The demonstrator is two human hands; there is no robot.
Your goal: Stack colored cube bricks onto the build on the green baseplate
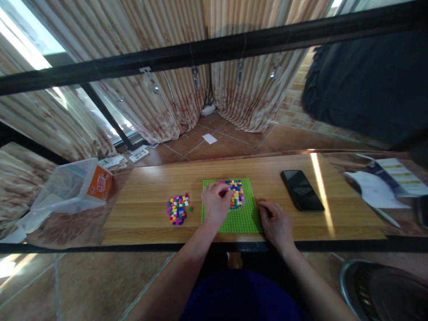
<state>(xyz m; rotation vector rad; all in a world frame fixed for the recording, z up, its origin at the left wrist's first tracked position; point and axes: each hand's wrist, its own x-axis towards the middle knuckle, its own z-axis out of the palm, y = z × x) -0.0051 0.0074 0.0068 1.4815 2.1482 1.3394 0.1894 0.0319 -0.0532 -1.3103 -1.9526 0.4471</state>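
Here my left hand pinches a brick on the one green plate, my right hand flat beside it; one phone, one brick pile, box print unreadable.

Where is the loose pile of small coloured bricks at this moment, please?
In the head view, the pile of coloured bricks lies on the wooden table, just left of the green baseplate and the left hand.

Print on the orange box is too blurred to read.
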